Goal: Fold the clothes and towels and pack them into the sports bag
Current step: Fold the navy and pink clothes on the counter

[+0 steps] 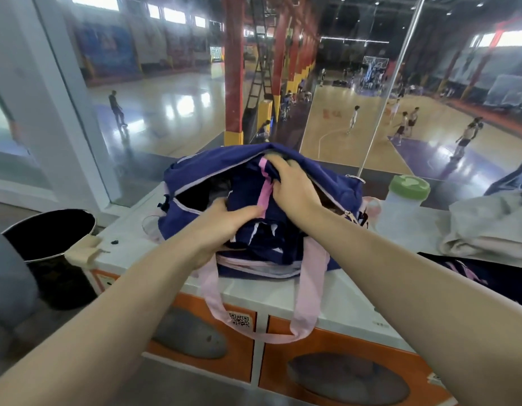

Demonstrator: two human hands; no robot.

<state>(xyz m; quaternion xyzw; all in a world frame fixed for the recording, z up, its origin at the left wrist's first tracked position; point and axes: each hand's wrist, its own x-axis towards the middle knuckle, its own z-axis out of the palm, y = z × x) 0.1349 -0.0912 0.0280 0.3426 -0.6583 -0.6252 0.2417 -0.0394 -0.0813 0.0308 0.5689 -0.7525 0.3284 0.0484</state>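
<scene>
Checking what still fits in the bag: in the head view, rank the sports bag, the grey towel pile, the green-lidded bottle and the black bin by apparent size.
1. sports bag
2. black bin, grey towel pile: alike, both cropped
3. green-lidded bottle

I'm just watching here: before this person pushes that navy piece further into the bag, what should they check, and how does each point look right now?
1. Sports bag mouth open: ok.
2. Navy garment with pink stripe held by both hands, left hand, right hand: ok.
3. Garment neatly folded: cannot tell, it looks bunched.
4. Room left inside the bag: cannot tell; dark items already fill part of it.
5. Bag resting steadily on the white counter: ok.
6. Everything packed: not ok; a grey towel and a dark garment wait on the right.
</scene>
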